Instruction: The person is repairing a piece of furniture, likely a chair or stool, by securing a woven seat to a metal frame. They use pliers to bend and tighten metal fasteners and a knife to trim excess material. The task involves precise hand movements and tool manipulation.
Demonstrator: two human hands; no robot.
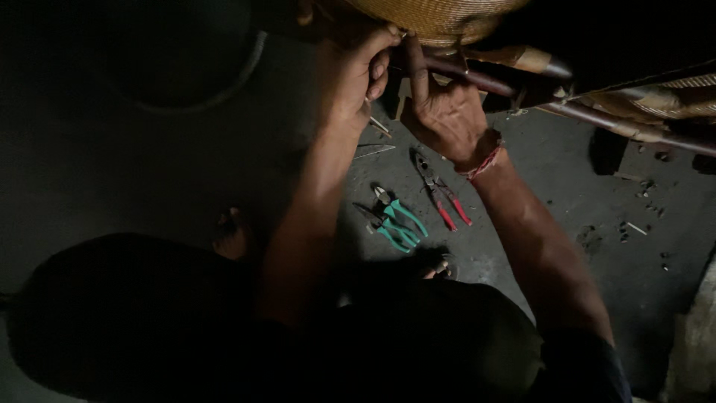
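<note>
Pretty dark feed on my end, so bear with me. Far left is mostly black floor, with a pale curved cord or hose [224, 89] looping across it. Lower down I can just make out a bare foot [233, 233] resting on the concrete, and below that the knees and dark clothing fill the bottom of the view.

Moving in, the left hand [358, 75] is raised with its fingers curled shut, pinching something small right under the woven cane seat [440, 19]. I can't tell exactly what's between the fingertips, maybe a thin strand. Right next to it, nearly touching, the right hand [444, 112] is wrapped around the dark wooden frame rod [477, 78] where it meets the weave, index finger stretched up along it. There's a red thread bracelet [485, 160] on that wrist.

On the floor below the hands, between the forearms, lie two green-handled pliers [395, 224] side by side, touching or close to it, and just right of them a pair of red-handled pliers [444, 194], jaws pointing up toward the hands.

Further right, the rod runs on under more cane-wrapped joints [641, 101], with scattered cane scraps [638, 227] on the concrete.
</note>
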